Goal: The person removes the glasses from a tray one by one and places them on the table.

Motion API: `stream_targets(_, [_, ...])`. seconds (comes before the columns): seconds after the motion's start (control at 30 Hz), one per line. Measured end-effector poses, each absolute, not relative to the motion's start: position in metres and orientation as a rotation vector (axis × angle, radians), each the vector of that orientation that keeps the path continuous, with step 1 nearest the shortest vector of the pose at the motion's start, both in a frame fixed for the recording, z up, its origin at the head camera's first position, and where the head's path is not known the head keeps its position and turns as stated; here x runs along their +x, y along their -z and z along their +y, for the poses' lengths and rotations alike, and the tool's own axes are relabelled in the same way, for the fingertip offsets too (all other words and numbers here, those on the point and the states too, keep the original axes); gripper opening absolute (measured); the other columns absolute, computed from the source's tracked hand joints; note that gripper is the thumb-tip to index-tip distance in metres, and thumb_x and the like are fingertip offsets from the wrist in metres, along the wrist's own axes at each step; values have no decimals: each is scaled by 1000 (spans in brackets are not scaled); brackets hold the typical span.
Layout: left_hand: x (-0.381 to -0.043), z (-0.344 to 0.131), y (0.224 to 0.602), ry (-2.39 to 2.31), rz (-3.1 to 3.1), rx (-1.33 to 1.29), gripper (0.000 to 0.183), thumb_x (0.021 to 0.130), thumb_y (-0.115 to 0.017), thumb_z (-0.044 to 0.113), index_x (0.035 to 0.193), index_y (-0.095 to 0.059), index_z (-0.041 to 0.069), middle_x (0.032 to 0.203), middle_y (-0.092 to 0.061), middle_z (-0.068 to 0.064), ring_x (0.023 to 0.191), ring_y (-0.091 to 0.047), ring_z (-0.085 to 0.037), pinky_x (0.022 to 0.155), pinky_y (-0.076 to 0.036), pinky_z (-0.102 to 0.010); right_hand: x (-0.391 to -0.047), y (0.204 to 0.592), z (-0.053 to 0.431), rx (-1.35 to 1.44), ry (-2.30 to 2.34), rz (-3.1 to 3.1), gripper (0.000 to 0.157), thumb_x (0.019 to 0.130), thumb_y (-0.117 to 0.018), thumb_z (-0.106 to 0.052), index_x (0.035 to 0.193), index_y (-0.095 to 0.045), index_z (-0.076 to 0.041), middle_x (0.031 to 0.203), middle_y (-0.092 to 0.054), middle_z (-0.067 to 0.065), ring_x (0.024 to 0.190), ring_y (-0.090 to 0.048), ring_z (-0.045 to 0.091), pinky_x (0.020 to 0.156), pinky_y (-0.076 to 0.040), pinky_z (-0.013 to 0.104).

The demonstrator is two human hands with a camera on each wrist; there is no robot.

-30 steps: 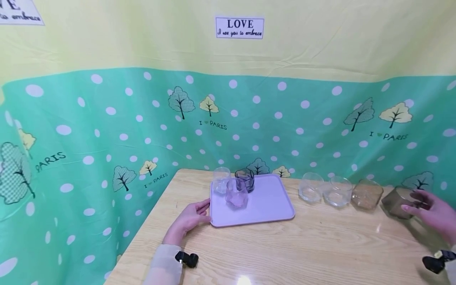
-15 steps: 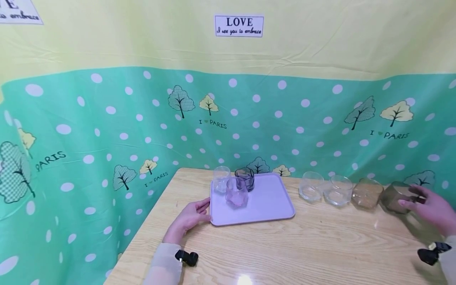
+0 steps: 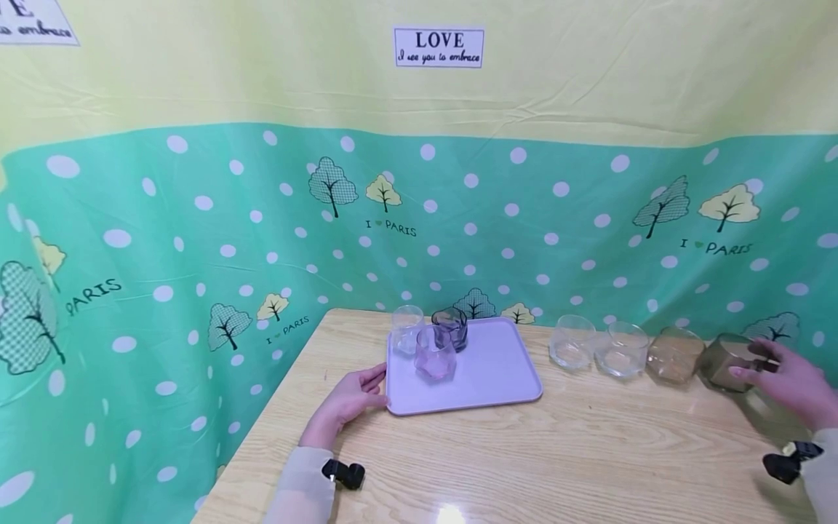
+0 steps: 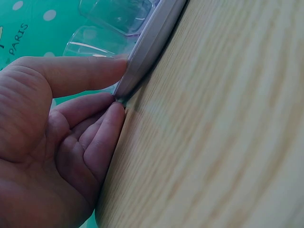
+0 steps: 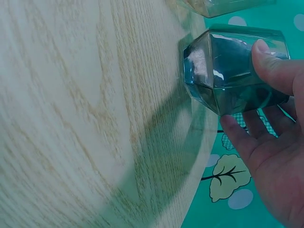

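My left hand (image 3: pixel 353 397) is at the left edge of a lilac tray (image 3: pixel 494 378), thumb against the rim and fingertips at the lower edge in the left wrist view. On the tray's left side stand a clear glass (image 3: pixel 406 331), a purple glass (image 3: pixel 435 360) and a dark grey glass (image 3: pixel 458 331). At the far right, my right hand (image 3: pixel 795 382) holds a smoky grey-brown glass (image 5: pixel 232 71), thumb on one side and fingers round the other. That glass is beside an amber glass (image 3: pixel 674 356), its base close to the tabletop.
Two clear glasses (image 3: pixel 572 346) (image 3: pixel 622 353) stand left of the amber one, forming a row along the back of the wooden table (image 3: pixel 556 458). Behind it hangs a green and yellow curtain (image 3: pixel 497 182) with trees and dots.
My right hand has moved the smoky glass slightly left, up against the amber glass in the head view. The left hand and the tray have stayed in place.
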State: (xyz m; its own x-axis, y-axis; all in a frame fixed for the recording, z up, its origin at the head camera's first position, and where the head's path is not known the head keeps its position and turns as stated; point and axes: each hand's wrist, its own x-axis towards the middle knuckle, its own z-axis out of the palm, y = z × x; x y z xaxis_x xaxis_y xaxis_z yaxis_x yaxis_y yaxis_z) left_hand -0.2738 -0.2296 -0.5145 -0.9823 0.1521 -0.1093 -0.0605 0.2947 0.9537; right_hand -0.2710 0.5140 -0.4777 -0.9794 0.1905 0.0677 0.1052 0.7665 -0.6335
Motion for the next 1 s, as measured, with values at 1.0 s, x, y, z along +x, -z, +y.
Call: stream_targets(1.0, [-272,-229,512,-1763,2385,84,81,82,-81,-8,155,-46,-11,162,-45,-25,149,-45,-42,121,-42,-48,-263,473,509,-271,-1115,-2807,103,108,-62,-37,159,9,16,161,1,49,139,-15,76,108,-27,87])
